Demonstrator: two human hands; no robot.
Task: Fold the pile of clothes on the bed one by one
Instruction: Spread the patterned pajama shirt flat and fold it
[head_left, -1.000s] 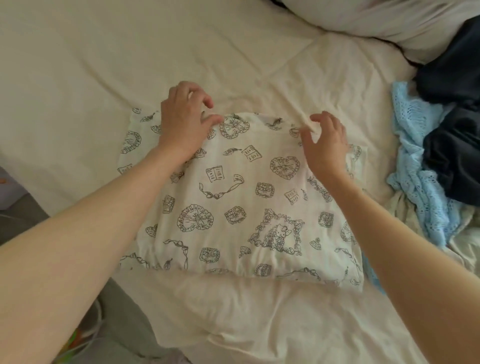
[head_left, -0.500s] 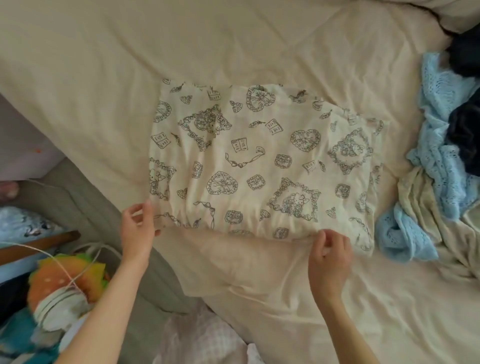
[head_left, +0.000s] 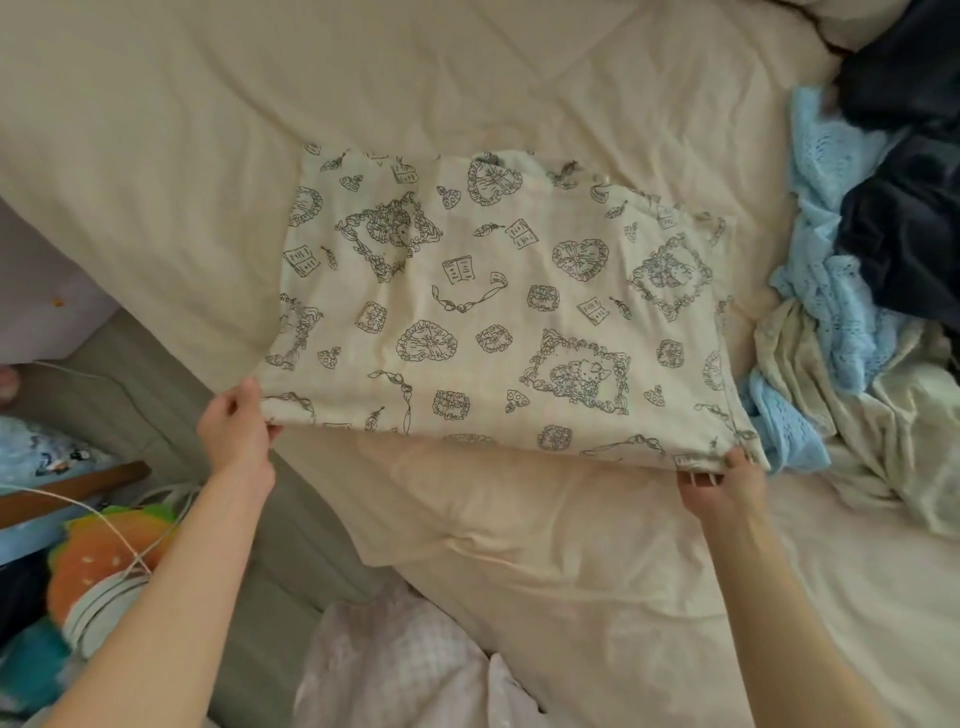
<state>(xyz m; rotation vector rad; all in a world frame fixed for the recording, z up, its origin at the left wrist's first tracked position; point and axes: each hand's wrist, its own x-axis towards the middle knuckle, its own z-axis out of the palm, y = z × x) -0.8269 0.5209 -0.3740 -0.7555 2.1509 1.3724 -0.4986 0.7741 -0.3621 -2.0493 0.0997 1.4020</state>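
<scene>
A cream garment with a grey heart-and-frame print (head_left: 498, 312) lies folded into a rectangle on the cream bed (head_left: 208, 130). My left hand (head_left: 236, 428) pinches its near left corner. My right hand (head_left: 719, 480) grips its near right corner, fingers curled under the edge. The near edge is lifted slightly off the bed. At the right lies the pile of clothes: a light blue knit piece (head_left: 826, 249), dark navy clothes (head_left: 904, 208) and a pale cream-green garment (head_left: 883, 415).
The bed's edge runs diagonally at the lower left, with a grey-green mattress side (head_left: 156, 374) below it. Beside the bed lie a white cable (head_left: 104, 525), an orange cushion (head_left: 98, 561) and blue items. A pink checked cloth (head_left: 410, 665) shows at the bottom.
Both hands left the garment's far edge and came to its near edge. They spread outward to the near corners, now pinch them, and the near edge has risen a little.
</scene>
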